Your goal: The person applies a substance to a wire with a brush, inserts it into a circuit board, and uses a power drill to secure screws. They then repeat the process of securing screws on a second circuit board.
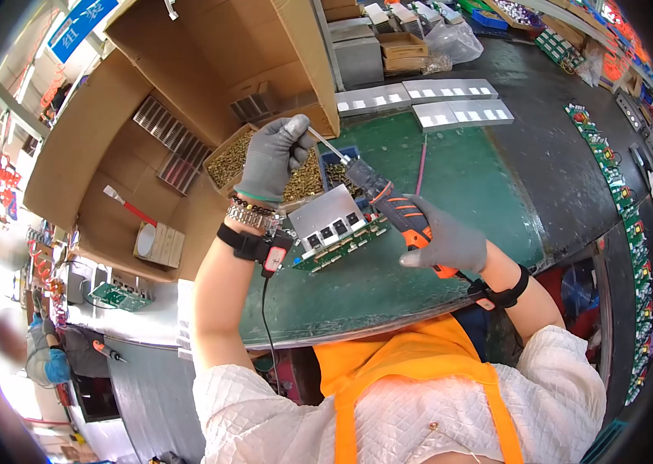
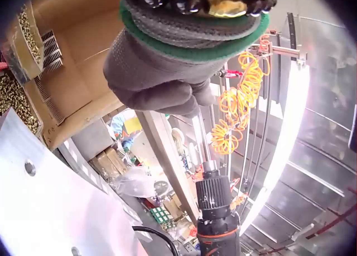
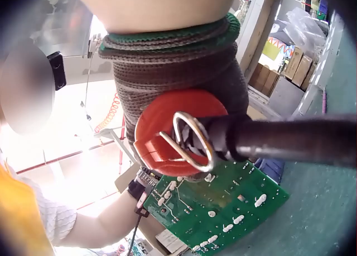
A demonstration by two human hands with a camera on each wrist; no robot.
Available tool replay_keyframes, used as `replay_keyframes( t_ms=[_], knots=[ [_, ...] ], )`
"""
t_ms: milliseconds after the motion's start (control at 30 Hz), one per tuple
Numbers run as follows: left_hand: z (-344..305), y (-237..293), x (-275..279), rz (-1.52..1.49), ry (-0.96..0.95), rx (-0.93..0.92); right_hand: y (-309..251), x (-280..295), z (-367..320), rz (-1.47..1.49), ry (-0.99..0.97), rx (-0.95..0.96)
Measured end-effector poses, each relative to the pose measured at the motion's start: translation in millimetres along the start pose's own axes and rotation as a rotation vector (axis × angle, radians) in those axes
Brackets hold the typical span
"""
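Note:
My right hand (image 1: 450, 236), in a grey glove, grips an orange-and-black electric screwdriver (image 1: 400, 213), its long bit (image 1: 328, 144) pointing up and to the left. At the bit's tip, my gloved left hand (image 1: 271, 158) pinches the end between thumb and curled fingers; any screw there is hidden by them. The left wrist view shows the fingers (image 2: 184, 97) closed at the end of the shaft, above the black chuck (image 2: 213, 194). Below both hands lies a green circuit board (image 1: 342, 249) with a silver heat sink (image 1: 326, 213). The screwdriver's orange rear end (image 3: 156, 122) carries a metal hanging loop.
Boxes of brass-coloured screws (image 1: 303, 182) and a small blue bin (image 1: 338, 174) stand behind the board. A large cardboard box (image 1: 210, 46) rises at the back left. Silver heat-sink pieces (image 1: 462, 114) lie across the bench, and a row of circuit boards (image 1: 612, 185) runs along the right.

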State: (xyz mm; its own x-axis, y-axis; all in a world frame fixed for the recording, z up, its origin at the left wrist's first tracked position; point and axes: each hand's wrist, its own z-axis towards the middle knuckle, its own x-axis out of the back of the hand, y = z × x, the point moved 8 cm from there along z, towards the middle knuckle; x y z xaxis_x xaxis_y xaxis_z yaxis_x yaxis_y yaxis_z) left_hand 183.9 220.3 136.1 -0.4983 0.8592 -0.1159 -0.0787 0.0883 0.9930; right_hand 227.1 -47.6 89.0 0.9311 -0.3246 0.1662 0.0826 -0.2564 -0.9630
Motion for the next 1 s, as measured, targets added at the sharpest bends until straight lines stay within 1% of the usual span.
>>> replay_keyframes(
  t_ms=[67,133,233,300,367,400,467,500,533,567,633,667,733,833,900,933,967,1000],
  knots=[
    [0.0,1.8,0.0,0.002,0.009,-0.005,0.2,0.6,0.7,-0.015,-0.005,0.029],
    [-1.0,4.3,-3.3,-0.060,-0.009,-0.007,2.1,0.8,0.5,-0.055,-0.017,0.005],
    [-0.3,7.6,-3.3,-0.043,-0.028,-0.012,-5.6,1.1,-2.0,-0.110,-0.003,-0.026],
    [-3.7,14.7,-3.1,-0.013,-0.024,0.003,-6.5,0.8,-2.8,-0.090,-0.013,-0.049],
    [-8.5,25.8,-5.8,0.136,-0.020,-0.024,-4.4,0.8,-3.6,-0.070,-0.020,-0.075],
    [-9.7,29.6,-5.5,0.136,-0.016,-0.023,-5.1,1.0,-3.6,-0.058,-0.018,-0.064],
    [-11.3,36.6,-8.0,0.246,-0.060,-0.064,-3.0,1.5,-4.4,-0.045,-0.019,-0.055],
    [-9.6,35.3,-5.9,0.246,-0.053,-0.062,-1.3,3.7,-4.1,-0.073,0.000,-0.052],
    [-7.3,31.7,-5.7,0.270,-0.085,-0.047,-0.3,4.5,-2.5,-0.103,0.012,-0.045],
    [-6.5,28.4,-3.4,0.294,-0.107,-0.032,1.2,2.7,-0.9,-0.107,-0.013,-0.040],
    [-4.7,24.5,-0.6,0.299,-0.071,-0.018,3.3,7.5,1.0,-0.167,0.037,-0.024],
    [-4.5,24.8,-1.8,0.303,-0.070,-0.007,1.5,4.5,1.4,-0.173,0.013,-0.017],
    [-8.0,27.2,-5.9,0.307,-0.054,0.005,4.8,6.8,-1.2,-0.145,0.063,-0.097],
    [-10.3,30.6,-8.2,0.345,-0.001,-0.031,12.8,7.6,0.8,-0.119,0.062,-0.077],
    [-8.2,27.2,-8.5,0.242,-0.109,-0.111,16.8,7.2,0.4,-0.111,0.077,-0.074],
    [-9.1,36.2,0.1,0.379,-0.079,-0.246,18.8,8.2,-0.5,-0.103,0.102,-0.071],
    [-3.0,32.6,19.4,0.384,-0.064,-0.246,20.1,6.3,-0.8,-0.106,0.088,-0.065],
    [1.9,43.0,57.5,0.565,0.146,-0.411,21.9,7.7,-0.8,-0.091,0.112,-0.069]
  ],
)
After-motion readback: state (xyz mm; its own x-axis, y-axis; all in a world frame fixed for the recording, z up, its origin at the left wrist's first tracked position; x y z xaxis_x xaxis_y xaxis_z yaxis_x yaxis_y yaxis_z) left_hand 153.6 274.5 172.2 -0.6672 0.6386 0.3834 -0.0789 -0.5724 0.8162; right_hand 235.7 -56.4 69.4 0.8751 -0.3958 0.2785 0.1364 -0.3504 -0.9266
